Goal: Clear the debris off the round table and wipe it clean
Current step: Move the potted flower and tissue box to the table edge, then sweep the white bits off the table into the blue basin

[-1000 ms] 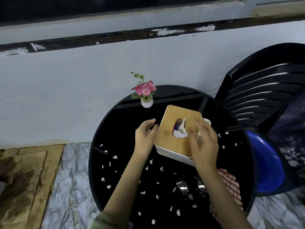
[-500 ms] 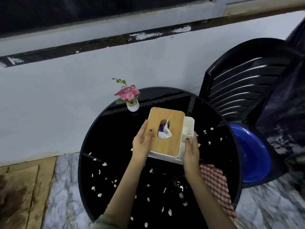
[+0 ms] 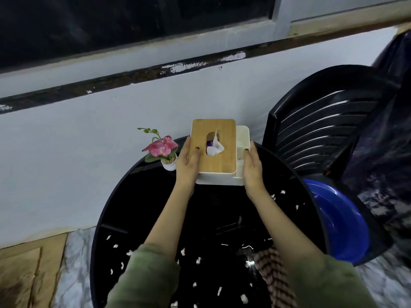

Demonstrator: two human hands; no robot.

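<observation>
While left hand (image 3: 188, 167) and right hand (image 3: 252, 167) fingers (image 3: 250, 146) clasp the tissue box (image 3: 213, 161), scraps (image 3: 198, 260) nearer than them litter the seemingly unwiped desk (image 3: 142, 196)

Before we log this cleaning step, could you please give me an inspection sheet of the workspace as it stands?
Surface: round black table, glossy, debris on it, not yet wiped.
Job's things: white scraps scattered mostly over the near half; checked cloth lying at the near right edge.
Clutter: tissue box with a wooden lid at the far edge; potted pink flower to its left.
Grippers: left hand and right hand hold the tissue box by its two sides.
Cables: nothing seen.
Surroundings: black chair and blue basin to the right; pale wall behind.
</observation>
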